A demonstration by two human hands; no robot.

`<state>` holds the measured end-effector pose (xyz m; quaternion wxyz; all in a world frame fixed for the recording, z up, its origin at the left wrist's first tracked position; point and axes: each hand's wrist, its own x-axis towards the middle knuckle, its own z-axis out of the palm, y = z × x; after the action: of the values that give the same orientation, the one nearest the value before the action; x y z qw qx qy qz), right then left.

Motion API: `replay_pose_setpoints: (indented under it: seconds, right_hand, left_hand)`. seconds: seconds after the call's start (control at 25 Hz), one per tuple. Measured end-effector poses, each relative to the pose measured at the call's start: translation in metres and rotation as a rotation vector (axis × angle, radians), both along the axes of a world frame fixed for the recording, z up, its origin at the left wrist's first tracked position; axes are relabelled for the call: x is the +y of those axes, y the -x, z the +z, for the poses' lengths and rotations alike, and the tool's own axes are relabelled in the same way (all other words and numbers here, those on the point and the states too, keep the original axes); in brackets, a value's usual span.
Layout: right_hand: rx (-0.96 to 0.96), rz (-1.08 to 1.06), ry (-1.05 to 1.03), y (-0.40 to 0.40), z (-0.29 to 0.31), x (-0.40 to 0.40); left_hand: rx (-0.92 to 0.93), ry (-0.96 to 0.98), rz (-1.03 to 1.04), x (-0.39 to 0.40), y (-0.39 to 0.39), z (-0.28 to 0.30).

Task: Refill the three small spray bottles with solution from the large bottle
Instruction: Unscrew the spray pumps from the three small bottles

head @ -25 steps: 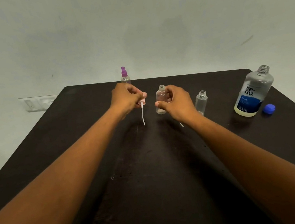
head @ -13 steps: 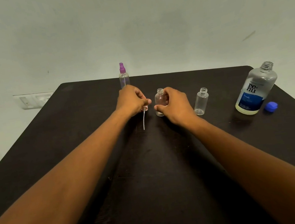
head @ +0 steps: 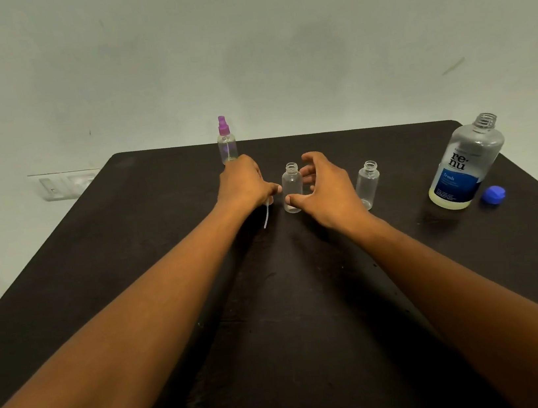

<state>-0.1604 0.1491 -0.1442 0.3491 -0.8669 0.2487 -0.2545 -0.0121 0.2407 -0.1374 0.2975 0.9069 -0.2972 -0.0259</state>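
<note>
Three small clear spray bottles stand on the dark table (head: 309, 302). The far one (head: 227, 147) wears a purple spray cap. The middle bottle (head: 291, 187) and the right bottle (head: 367, 183) stand uncapped. My left hand (head: 244, 184) is shut on a spray head whose white dip tube (head: 266, 214) hangs down toward the table. My right hand (head: 324, 189) hovers open just right of the middle bottle, fingers spread around it and off its sides. The large "renu" bottle (head: 463, 169) stands uncapped at the right, with a little yellowish liquid at its bottom.
A blue cap (head: 493, 195) lies on the table right of the large bottle. A wall socket plate (head: 61, 186) sits on the pale wall behind the table's left far corner.
My right hand has let go of the middle bottle and opened. My left hand has lowered the spray head toward the table, left of that bottle.
</note>
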Motion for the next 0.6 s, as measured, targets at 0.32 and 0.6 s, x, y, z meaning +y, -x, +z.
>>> replay_pose_setpoints:
  seconds: [0.32,0.6]
  right_hand:
    - [0.017,0.007,-0.016,0.0028,0.0017,0.0012]
    - [0.024,-0.013,0.002,0.0063,0.0063,0.0053]
  left_hand:
    - [-0.002,0.004,-0.003,0.0036,0.0003,0.0006]
    - [0.003,0.007,0.017,0.0101,0.0051,0.0059]
